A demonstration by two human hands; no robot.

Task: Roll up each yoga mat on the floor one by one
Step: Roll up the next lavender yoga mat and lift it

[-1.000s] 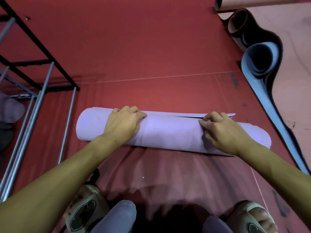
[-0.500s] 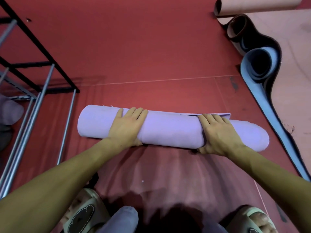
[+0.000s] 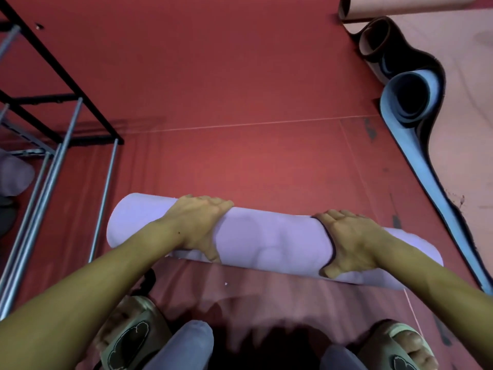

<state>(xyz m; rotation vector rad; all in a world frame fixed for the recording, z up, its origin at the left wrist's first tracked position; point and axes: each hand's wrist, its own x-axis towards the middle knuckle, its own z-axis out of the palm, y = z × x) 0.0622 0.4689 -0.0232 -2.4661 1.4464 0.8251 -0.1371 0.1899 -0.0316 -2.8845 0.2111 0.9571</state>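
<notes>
The purple yoga mat (image 3: 269, 241) is a full roll lying crosswise on the red floor (image 3: 240, 76) in front of my knees. My left hand (image 3: 200, 225) wraps over its left part, fingers curled down the far side and thumb on the near side. My right hand (image 3: 346, 241) grips its right part the same way. No loose flap shows. At the right, a blue mat (image 3: 408, 102) lies partly rolled with a long strip trailing toward me, next to a dark brown roll (image 3: 376, 38).
A black and silver metal rack (image 3: 53, 116) stands at the left, close to the purple roll's left end. A pinkish roll (image 3: 400, 4) lies at the top right on a pink floor covering (image 3: 469, 129). My sandalled feet (image 3: 130, 335) are below the roll.
The loose far edge of the purple mat has disappeared into the roll. My hands went from pressing flat on top to wrapping around the roll.
</notes>
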